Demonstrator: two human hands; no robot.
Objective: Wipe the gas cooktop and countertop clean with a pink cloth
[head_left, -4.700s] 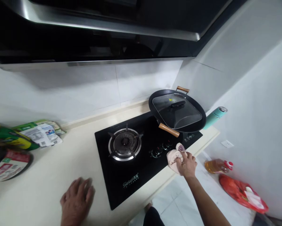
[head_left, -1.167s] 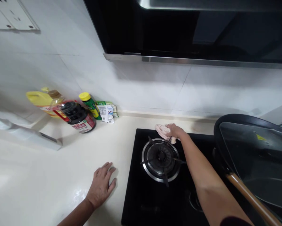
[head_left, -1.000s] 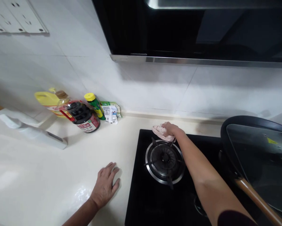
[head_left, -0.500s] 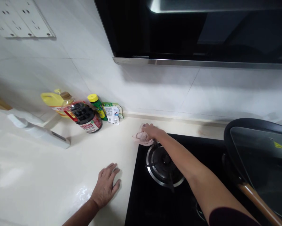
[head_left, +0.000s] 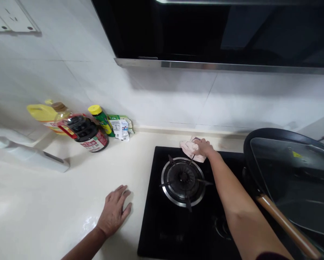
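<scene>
A crumpled pale pink cloth is gripped under my right hand, at the back edge of the black gas stove. Part of the cloth spreads out left of the fingers and partly lies over the stove's rear edge. Just in front of it is the round burner with its metal ring and pan supports. My left hand rests on the white countertop, left of the stove, fingers spread and holding nothing.
A lidded black pan with a wooden handle stands on the right. At the back left are a dark sauce bottle, a yellow jug, a green yellow-capped container and packets. The range hood overhangs the stove.
My right hand has moved the cloth rightward along the stove's back edge, uncovering the burner. My left hand stays on the countertop. The whole view has shifted slightly.
</scene>
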